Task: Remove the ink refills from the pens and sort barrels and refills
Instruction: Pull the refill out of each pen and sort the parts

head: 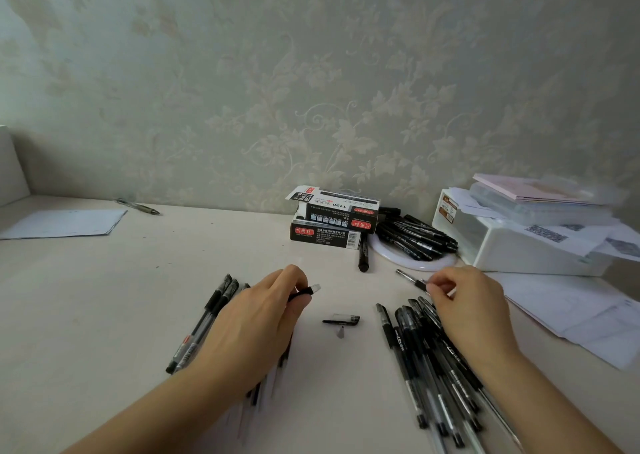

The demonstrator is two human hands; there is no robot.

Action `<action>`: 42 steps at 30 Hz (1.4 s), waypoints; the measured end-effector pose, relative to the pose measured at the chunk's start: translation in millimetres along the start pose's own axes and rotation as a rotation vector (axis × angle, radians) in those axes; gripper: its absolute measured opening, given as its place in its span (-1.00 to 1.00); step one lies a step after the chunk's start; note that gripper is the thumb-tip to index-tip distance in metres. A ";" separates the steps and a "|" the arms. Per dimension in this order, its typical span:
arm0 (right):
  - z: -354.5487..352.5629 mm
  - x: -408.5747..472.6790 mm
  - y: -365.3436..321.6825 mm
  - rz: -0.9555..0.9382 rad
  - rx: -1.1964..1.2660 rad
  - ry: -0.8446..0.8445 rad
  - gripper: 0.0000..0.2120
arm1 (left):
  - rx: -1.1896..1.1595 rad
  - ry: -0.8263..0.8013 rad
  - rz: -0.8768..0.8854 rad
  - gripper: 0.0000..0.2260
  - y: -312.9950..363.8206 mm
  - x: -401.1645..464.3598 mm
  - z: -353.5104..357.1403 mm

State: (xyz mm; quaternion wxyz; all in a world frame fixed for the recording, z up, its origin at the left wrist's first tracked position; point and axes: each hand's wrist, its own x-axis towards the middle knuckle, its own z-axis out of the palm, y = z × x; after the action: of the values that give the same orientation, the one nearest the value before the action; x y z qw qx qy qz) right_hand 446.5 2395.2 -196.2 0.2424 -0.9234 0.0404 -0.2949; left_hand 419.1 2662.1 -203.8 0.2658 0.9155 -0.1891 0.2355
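Now pulling a pen apart over the counter [145, 280].
Left hand [256, 318], fingers curled round a barrel [306, 291], above a pile of barrels [204, 322] lying at its left. Right hand [467, 308], fingers pinching a refill [412, 279], over a pile of pens [429, 360]. Between hands, on counter: cap [343, 320] and small tip [341, 332]. Behind: two boxes [332, 219], stacked.
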 end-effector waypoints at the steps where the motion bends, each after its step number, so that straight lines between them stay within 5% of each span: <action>1: 1.3 -0.6 3.4 0.014 -0.050 -0.017 -0.89 | 0.003 0.002 -0.006 -0.90 -0.4 0.6 0.4; 13: 0.9 -1.1 3.6 0.068 -0.198 -0.097 -0.87 | 0.158 -0.038 -0.225 -0.78 -8.4 -2.3 1.0; 21: 9.0 -16.3 -29.5 -0.178 0.006 -0.069 -0.91 | 0.263 -0.180 -0.288 -0.75 -5.7 -3.2 2.3; 34: 19.3 -29.4 -44.8 -0.268 0.148 -0.160 -0.91 | 0.394 -0.106 -0.320 -0.80 -4.5 -0.3 6.2; 38: 18.0 -29.5 -50.7 -0.077 0.471 -0.192 -0.94 | 0.299 0.061 -0.210 -0.82 1.8 2.8 0.4; 42: 17.0 -33.1 -63.0 0.162 0.934 -0.502 -0.91 | 0.127 0.169 0.048 -0.91 16.6 0.9 -6.5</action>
State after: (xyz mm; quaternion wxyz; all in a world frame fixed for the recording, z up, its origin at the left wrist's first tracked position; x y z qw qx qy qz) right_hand 424.6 2465.0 -195.9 0.6516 -0.7533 -0.0831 -0.0319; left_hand 409.9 2652.6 -191.9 0.2166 0.9025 -0.1728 0.3296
